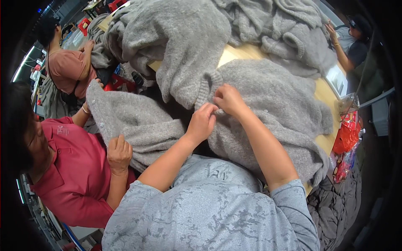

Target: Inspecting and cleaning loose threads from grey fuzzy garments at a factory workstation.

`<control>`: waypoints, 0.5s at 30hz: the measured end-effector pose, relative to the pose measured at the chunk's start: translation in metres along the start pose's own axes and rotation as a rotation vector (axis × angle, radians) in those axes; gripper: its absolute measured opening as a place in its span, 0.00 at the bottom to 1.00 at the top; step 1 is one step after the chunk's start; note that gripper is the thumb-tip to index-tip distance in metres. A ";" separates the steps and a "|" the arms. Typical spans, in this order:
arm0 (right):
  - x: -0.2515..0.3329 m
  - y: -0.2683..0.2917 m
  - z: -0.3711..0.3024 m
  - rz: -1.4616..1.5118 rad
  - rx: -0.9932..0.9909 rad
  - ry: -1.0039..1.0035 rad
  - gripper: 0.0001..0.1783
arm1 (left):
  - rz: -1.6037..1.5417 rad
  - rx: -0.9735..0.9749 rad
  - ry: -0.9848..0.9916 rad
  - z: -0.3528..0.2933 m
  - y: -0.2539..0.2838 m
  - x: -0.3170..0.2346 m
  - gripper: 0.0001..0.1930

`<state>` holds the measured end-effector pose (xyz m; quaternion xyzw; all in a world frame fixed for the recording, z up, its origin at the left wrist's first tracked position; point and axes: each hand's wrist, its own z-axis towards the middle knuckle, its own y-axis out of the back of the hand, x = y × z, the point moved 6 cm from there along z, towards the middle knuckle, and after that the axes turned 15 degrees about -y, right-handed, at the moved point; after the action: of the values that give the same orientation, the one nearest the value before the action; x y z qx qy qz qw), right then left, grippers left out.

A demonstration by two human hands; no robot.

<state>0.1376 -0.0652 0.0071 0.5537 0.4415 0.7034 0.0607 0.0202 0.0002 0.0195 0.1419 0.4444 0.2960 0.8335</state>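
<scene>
A fuzzy grey knit sweater (268, 88) lies spread over the table edge in front of me. Its ribbed band (208, 85) stands up in a loop near my hands. My left hand (202, 123) pinches the knit just below the band, fingertips pressed together. Close beside it, my right hand (229, 100) is closed on the same sweater, thumb and fingers gripping the fabric. What lies right between the fingertips is too small to make out.
More grey knits (176, 37) are heaped across the wooden table (240, 53). At my left a person in a red shirt (75, 167) holds up a grey knit piece (134, 121). Others work farther back. A red plastic bag (346, 136) hangs at the table's right side.
</scene>
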 end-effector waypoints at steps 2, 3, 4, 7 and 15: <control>0.005 0.014 -0.004 0.029 0.016 0.029 0.07 | 0.049 0.011 -0.079 0.006 -0.002 -0.006 0.08; -0.006 0.016 -0.007 0.223 0.163 -0.168 0.08 | 0.075 0.010 -0.095 0.007 -0.002 -0.009 0.09; -0.015 0.014 -0.013 0.419 0.313 -0.364 0.08 | 0.090 0.013 -0.109 0.007 -0.003 -0.013 0.10; -0.020 0.023 -0.041 0.533 0.351 -0.367 0.07 | 0.090 -0.037 -0.164 0.004 -0.006 -0.025 0.11; -0.051 0.004 -0.088 0.538 0.359 -0.506 0.08 | -0.134 0.027 0.031 -0.021 -0.032 -0.035 0.13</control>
<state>0.0850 -0.1454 -0.0267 0.8066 0.3681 0.4476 -0.1164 -0.0004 -0.0468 0.0144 0.1184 0.4697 0.2357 0.8425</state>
